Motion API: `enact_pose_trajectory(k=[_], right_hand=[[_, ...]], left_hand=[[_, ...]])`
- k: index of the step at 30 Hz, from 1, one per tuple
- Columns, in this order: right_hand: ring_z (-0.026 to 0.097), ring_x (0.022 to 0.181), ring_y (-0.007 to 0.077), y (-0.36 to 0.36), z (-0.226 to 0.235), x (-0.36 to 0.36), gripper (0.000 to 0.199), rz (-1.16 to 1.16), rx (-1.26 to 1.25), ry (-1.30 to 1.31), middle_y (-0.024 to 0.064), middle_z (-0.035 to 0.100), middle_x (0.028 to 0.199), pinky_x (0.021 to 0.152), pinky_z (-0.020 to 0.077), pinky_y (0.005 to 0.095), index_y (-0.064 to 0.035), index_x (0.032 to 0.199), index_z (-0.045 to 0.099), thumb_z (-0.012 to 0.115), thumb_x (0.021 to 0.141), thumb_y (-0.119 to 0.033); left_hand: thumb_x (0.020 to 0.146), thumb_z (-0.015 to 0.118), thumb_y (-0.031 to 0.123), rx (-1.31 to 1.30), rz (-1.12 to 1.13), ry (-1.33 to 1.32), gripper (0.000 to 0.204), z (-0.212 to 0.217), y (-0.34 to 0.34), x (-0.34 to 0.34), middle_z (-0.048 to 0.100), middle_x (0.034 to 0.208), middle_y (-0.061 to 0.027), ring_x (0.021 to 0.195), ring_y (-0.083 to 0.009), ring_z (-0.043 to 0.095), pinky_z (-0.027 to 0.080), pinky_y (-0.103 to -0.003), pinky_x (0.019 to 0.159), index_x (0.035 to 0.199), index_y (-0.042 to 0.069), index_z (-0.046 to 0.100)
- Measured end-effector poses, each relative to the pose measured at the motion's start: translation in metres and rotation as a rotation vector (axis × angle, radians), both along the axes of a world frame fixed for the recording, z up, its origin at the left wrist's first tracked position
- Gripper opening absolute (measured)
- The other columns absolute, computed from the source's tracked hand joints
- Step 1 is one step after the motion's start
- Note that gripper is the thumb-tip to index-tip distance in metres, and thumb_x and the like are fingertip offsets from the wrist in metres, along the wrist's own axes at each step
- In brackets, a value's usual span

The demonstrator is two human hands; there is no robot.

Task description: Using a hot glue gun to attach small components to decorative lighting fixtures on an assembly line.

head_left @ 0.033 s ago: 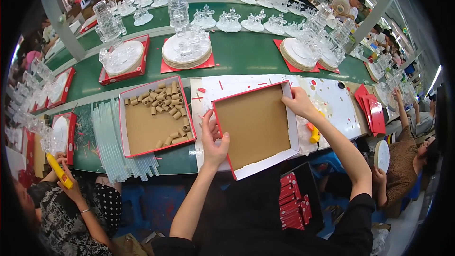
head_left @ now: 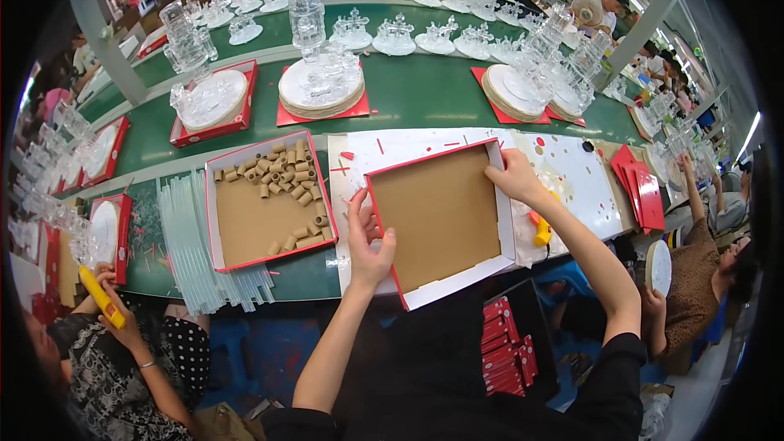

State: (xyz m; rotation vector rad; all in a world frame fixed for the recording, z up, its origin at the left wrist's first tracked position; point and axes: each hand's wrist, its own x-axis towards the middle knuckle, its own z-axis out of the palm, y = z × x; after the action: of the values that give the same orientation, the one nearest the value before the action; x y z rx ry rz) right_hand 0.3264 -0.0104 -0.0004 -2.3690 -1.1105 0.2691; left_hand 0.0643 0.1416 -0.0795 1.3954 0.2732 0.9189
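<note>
A shallow cardboard box [head_left: 441, 220] with a brown inside, white inner walls and red edges is held tilted in front of me, its floor bare. My right hand [head_left: 513, 175] grips its upper right corner, thumb over the rim. Along the left wall, my left hand [head_left: 369, 241] holds the side, with the thumb at the rim and the fingers loosely bent outside. Just left of that hand stands a similar box [head_left: 214, 220], partly filled with short brown cardboard tubes [head_left: 282, 173]. Under the held box lies a white work sheet [head_left: 392, 145] scattered with red scraps.
Clear glue sticks [head_left: 184, 237] lie at the left. A yellow-and-orange glue gun [head_left: 542, 230] rests right of the held box; red folders [head_left: 639, 188] lie farther right. Clear plastic assemblies on round discs [head_left: 321, 86] line the green table. Below is a bin of red packets [head_left: 502, 351]. Co-workers sit on both sides.
</note>
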Motion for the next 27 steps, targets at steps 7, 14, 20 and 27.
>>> enact_pose_trajectory(k=[7, 14, 20, 27], right_hand=[[0.064, 0.074, 0.0373, 0.006, 0.000, -0.010, 0.027, 0.112, 0.222, -0.005, 0.0229, 0.064, 0.079, 0.068, 0.0501, 0.0393, 0.0031, 0.098, 0.059, 0.053, 0.075, -0.009], [0.064, 0.078, 0.0350, 0.007, 0.001, -0.006, 0.030, 0.088, 0.076, 0.021, 0.0225, 0.066, 0.085, 0.073, 0.0503, 0.0380, 0.0034, 0.102, 0.059, 0.052, 0.076, -0.010], [0.054, 0.075, 0.0171, 0.000, -0.014, 0.001, 0.030, 0.067, 0.165, 0.193, 0.0097, 0.061, 0.079, 0.071, 0.0451, 0.0328, 0.0062, 0.095, 0.057, 0.052, 0.087, -0.022], [0.052, 0.075, 0.0145, 0.002, -0.012, -0.002, 0.041, 0.024, 0.176, 0.227, 0.0085, 0.061, 0.079, 0.072, 0.0440, 0.0313, 0.0061, 0.096, 0.059, 0.054, 0.092, -0.034]], left_hand=[[0.080, 0.054, 0.002, 0.004, -0.008, -0.012, 0.072, 0.002, 0.000, -0.001, 0.055, 0.117, -0.0172, 0.103, -0.0218, 0.061, 0.050, -0.029, 0.083, 0.144, 0.002, 0.022], [0.079, 0.055, 0.007, 0.011, -0.011, -0.022, 0.072, 0.003, 0.001, -0.003, 0.055, 0.118, -0.0186, 0.104, -0.0225, 0.061, 0.050, -0.030, 0.085, 0.144, 0.002, 0.023], [0.079, 0.052, 0.009, -0.040, -0.072, -0.017, 0.071, 0.002, 0.000, -0.004, 0.049, 0.128, -0.0224, 0.116, -0.0263, 0.055, 0.046, -0.035, 0.098, 0.143, 0.000, 0.023], [0.079, 0.053, 0.011, -0.057, -0.069, 0.003, 0.072, 0.004, 0.000, -0.006, 0.050, 0.128, -0.0227, 0.117, -0.0267, 0.055, 0.046, -0.036, 0.099, 0.143, -0.001, 0.022]])
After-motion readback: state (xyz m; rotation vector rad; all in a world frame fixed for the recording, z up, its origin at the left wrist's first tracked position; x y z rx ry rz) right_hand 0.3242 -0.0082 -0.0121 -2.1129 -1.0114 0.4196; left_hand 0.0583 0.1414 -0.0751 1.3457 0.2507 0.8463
